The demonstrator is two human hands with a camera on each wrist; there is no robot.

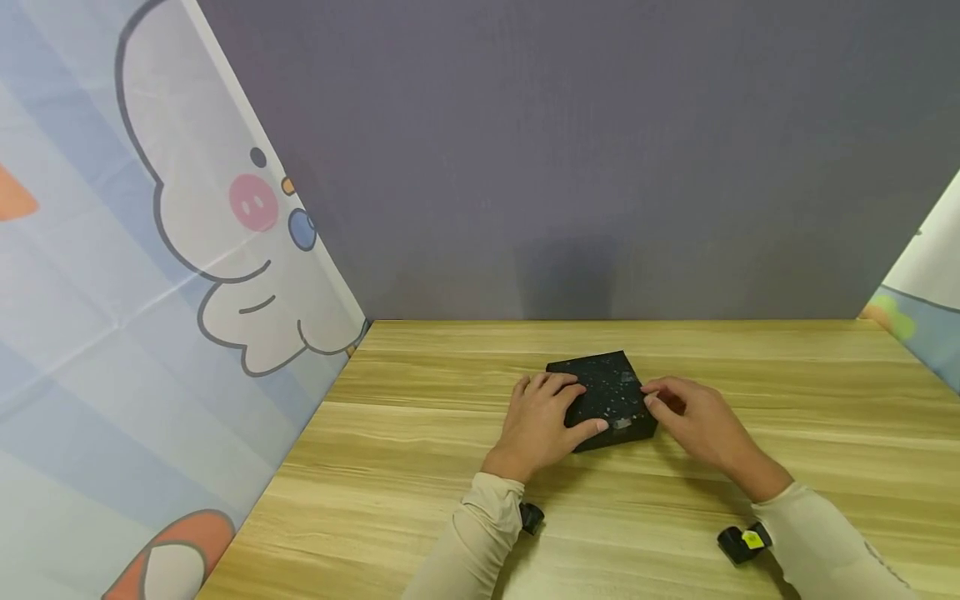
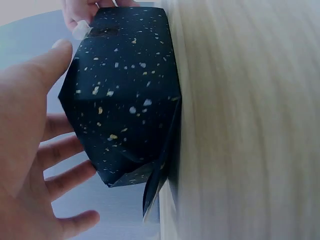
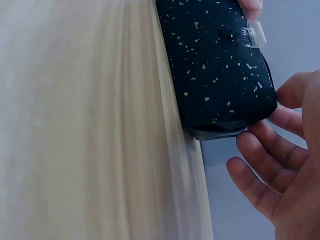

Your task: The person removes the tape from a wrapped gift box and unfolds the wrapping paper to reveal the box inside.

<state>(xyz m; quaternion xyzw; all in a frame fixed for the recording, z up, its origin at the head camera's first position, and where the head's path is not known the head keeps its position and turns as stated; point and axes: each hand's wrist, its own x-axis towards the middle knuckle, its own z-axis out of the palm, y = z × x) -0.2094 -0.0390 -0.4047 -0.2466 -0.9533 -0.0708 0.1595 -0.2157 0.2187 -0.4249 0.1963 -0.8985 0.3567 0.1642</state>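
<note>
A box (image 1: 611,392) wrapped in black paper with pale and gold specks lies on the wooden table. My left hand (image 1: 542,421) rests on its top left part, fingers spread and thumb along the near edge. In the left wrist view a loose paper flap (image 2: 162,175) sticks out at the box's left end. My right hand (image 1: 693,417) is at the right end, where thumb and forefinger pinch the wrapping paper (image 3: 267,82) at the upper edge; its other fingers are bent beside that end. Clear tape (image 3: 255,35) shows on the long near side.
The wood-grain table (image 1: 420,467) runs back to a grey wall panel (image 1: 570,167). A cartoon-print cloth (image 1: 135,292) hangs on the left, and another printed cloth (image 1: 930,267) at the right edge. Dark wrist devices (image 1: 742,543) sit under both sleeves.
</note>
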